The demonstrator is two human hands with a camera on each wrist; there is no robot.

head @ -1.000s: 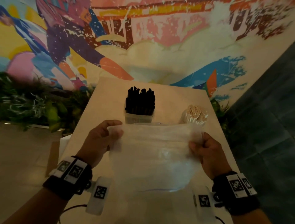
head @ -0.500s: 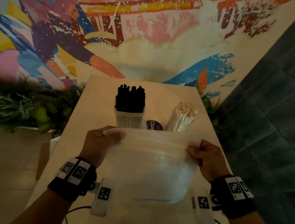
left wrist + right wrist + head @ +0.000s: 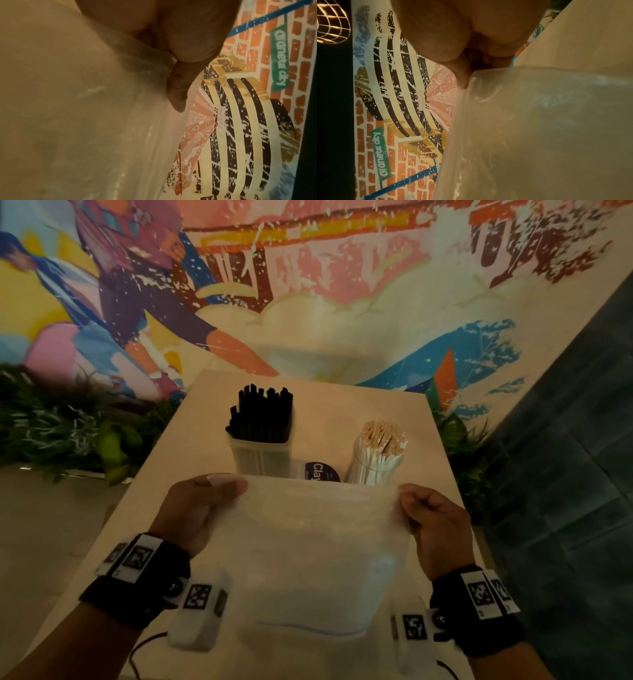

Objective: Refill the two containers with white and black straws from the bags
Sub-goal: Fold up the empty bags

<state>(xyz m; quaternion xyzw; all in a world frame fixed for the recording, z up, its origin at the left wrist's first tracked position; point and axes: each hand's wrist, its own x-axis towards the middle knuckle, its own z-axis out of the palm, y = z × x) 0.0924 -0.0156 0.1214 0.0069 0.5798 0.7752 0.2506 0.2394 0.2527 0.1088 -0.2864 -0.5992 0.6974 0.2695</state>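
A translucent plastic bag (image 3: pixel 318 553) hangs stretched between both hands above the near half of the table; it looks empty. My left hand (image 3: pixel 197 508) pinches its top left corner, and my right hand (image 3: pixel 431 522) pinches the top right corner. The wrist views show the bag (image 3: pixel 77 108) (image 3: pixel 547 128) close up with a thumb (image 3: pixel 178 93) pressed on its edge. Behind the bag stand a clear container of black straws (image 3: pixel 262 429) and, to its right, a container of white straws (image 3: pixel 376 453).
A dark round label reading "Clay" (image 3: pixel 320 472) lies between the two containers. The pale table (image 3: pixel 342 409) ends at a painted mural wall (image 3: pixel 308 285). Green plants (image 3: pixel 68 422) flank the left side, a dark tiled wall (image 3: pixel 582 474) the right.
The bag has been lowered and drawn wider between the hands, uncovering more of both containers and the round label. The head view has shifted slightly.
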